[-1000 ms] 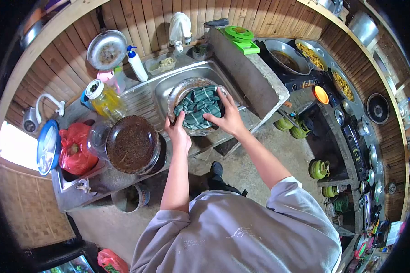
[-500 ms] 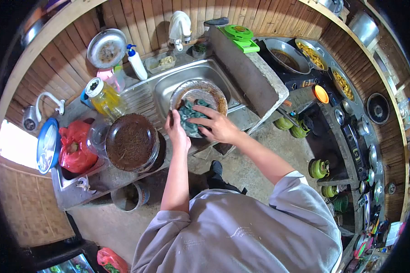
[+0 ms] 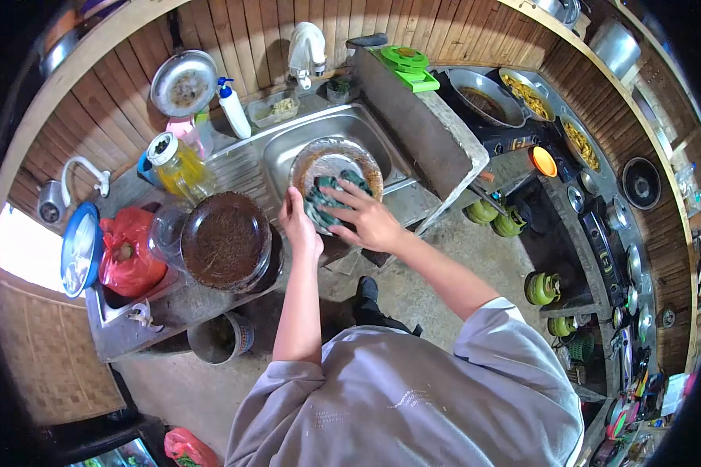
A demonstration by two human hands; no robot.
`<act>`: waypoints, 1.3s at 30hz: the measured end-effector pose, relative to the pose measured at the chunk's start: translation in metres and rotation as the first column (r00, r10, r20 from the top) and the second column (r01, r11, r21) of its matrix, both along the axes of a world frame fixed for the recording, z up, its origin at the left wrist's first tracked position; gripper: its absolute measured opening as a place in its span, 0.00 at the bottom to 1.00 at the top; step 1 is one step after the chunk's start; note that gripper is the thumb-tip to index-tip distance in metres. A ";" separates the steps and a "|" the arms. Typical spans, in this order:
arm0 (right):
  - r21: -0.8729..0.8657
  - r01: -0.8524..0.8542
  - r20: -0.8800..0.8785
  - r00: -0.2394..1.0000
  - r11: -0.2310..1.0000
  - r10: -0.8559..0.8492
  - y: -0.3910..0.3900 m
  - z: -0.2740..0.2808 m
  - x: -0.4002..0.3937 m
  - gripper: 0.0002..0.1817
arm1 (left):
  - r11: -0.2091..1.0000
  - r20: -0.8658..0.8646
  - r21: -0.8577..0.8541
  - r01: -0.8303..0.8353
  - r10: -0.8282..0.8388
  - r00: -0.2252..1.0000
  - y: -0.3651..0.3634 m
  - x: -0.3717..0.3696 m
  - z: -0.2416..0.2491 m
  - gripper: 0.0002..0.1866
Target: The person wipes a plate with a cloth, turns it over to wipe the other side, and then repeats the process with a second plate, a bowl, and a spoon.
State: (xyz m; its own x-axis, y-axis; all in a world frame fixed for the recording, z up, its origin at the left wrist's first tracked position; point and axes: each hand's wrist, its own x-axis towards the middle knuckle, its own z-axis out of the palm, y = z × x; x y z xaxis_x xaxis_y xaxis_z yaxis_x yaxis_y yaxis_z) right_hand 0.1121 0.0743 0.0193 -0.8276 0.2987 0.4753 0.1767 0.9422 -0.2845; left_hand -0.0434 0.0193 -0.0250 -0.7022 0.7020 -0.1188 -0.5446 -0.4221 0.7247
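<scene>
A round metal pan [image 3: 329, 158] with brown residue on its rim rests tilted at the front of the steel sink [image 3: 288, 152]. My left hand [image 3: 298, 223] grips the pan's near left rim. My right hand [image 3: 365, 218] presses a bunched green checked cloth [image 3: 325, 201] against the pan's lower inner surface, fingers spread over it. Both my arms reach forward from grey sleeves.
A dark round lid on a pot [image 3: 226, 243], a red bag [image 3: 126, 253], a yellow-filled jar [image 3: 177, 167], a soap bottle [image 3: 233, 109] and a hanging pan [image 3: 183, 82] stand left of the sink. A concrete divider [image 3: 422, 128] separates stove pans [image 3: 483, 101] at right. A bucket [image 3: 220, 338] sits below.
The cloth, earlier spread over the whole pan, is now bunched at the pan's near side. My right hand has slid toward me and left with it. The left hand stays on the rim.
</scene>
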 end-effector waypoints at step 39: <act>0.243 0.006 0.131 0.991 0.970 -0.039 0.027 0.045 0.057 0.40 | 0.977 -0.361 -0.051 0.207 -0.211 0.908 -0.002 0.010 0.084 0.30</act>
State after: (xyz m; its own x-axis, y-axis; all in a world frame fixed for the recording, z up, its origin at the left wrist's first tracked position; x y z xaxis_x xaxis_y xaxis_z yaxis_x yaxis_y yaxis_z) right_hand 0.1686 0.1013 0.0643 -0.8829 0.2082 0.4208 0.2198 0.9753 -0.0215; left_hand -0.0330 0.0173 0.0586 -0.5357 0.8376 0.1066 -0.3191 -0.3177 0.8929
